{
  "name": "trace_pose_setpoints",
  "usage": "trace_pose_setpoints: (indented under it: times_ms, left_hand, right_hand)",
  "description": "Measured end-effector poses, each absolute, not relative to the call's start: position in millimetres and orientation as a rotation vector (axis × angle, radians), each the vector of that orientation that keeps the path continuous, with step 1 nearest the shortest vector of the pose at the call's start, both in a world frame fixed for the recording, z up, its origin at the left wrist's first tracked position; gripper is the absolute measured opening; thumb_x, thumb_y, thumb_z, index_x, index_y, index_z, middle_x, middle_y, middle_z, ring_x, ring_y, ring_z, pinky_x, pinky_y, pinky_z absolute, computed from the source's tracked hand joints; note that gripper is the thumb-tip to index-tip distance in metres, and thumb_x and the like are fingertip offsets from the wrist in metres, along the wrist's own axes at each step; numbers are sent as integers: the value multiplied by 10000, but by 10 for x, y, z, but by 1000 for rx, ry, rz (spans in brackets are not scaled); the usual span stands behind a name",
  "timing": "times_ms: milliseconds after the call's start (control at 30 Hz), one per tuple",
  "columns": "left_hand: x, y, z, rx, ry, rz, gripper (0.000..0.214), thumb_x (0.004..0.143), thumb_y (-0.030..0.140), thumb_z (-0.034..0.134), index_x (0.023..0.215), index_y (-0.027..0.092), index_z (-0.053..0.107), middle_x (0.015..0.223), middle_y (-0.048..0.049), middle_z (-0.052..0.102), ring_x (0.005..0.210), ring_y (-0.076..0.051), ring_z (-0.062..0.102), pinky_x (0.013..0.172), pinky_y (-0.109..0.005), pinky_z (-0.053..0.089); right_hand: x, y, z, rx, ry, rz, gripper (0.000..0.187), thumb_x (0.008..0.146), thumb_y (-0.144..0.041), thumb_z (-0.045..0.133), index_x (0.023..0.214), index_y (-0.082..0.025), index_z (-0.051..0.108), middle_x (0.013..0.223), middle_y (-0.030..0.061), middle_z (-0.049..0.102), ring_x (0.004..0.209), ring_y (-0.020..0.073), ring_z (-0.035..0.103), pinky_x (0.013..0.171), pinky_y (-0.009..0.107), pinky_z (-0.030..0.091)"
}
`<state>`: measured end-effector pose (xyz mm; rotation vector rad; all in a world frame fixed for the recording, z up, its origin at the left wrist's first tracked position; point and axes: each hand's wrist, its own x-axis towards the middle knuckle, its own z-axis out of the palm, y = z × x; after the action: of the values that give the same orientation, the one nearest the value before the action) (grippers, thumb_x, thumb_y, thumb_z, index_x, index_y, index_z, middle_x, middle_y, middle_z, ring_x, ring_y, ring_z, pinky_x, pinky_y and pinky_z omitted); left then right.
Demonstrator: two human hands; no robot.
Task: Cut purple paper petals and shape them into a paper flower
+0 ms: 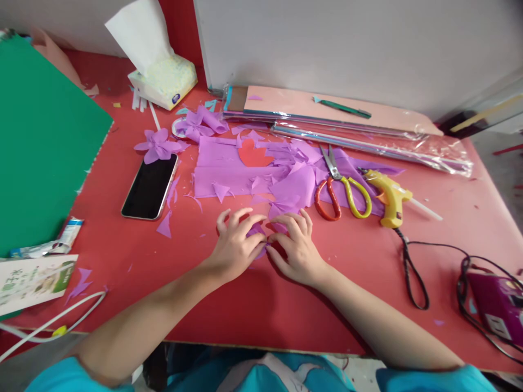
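Observation:
Over the red tabletop [175,288], my left hand [232,245] and my right hand [300,247] meet fingertip to fingertip. Between them is a small piece of purple paper [256,230], mostly covered by the fingers, which both hands pinch. Just beyond lie purple paper sheets [223,179] with loose offcuts and a red paper cutout [253,154] on top. Scissors [335,177] with one red and one yellow handle rest with blades apart, right of the hands. A yellow glue gun [390,198] with a glue stick lies beside them.
A purple paper flower [157,146] touches a phone [150,188] at left. Behind stand a tissue pack [165,81] and wrapped paper [294,100] carrying a green craft knife [343,108]. A green board [44,136] is far left; a cord runs to a purple power box [490,305].

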<state>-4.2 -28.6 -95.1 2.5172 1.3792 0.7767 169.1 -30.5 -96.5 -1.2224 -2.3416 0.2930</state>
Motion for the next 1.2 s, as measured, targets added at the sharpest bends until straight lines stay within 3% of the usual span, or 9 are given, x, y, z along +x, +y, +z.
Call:
trace_pose_setpoints:
  times_ms: [367,533,667,733,933,1200]
  left_hand:
    - [-46,-270,-942,2461,1405,808,57,805,222,543,806,210,599,1107,-53,593,1096,-255,453,919,-477,274]
    - [-115,-222,-946,2207,1606,943,256,777,311,573,985,174,513,1170,-127,510,1117,-259,433,926,-453,345]
    - [-147,-184,-936,2105,1572,835,107,803,285,536,789,182,560,1134,-93,527,1103,-245,438,932,-455,373]
    - [-146,-178,-918,2053,1509,844,138,819,255,510,719,171,553,1110,-92,539,1100,-227,448,945,-436,379]
    - [-133,-184,-827,1836,1385,848,163,837,225,467,724,172,570,1107,-78,554,1117,-182,469,954,-364,404]
    - [-220,-139,-809,1633,1515,944,303,853,296,431,594,166,520,1059,-80,583,1006,-185,544,863,-359,450]
  right_hand:
    - [1664,-309,-1025,-1196,-2327,111,74,800,-156,515,778,-182,581,1005,64,577,1025,227,451,1013,512,203]
    - [1674,-311,-996,-1185,-2264,100,67,800,-140,507,780,-172,563,976,83,562,999,228,463,992,517,237]
    - [1682,-317,-998,-1153,-2246,84,71,796,-131,509,784,-187,552,970,72,556,991,221,470,996,511,245]
    - [1684,-320,-1004,-1135,-2235,86,73,791,-124,516,790,-190,548,963,68,557,989,217,473,1000,510,242]
    - [1695,-322,-983,-1084,-2219,133,80,785,-110,518,796,-186,541,943,69,554,973,219,479,982,519,261]
    - [1757,-303,-978,-1072,-2138,302,78,795,-118,500,825,-184,529,971,85,522,942,225,494,906,517,334]
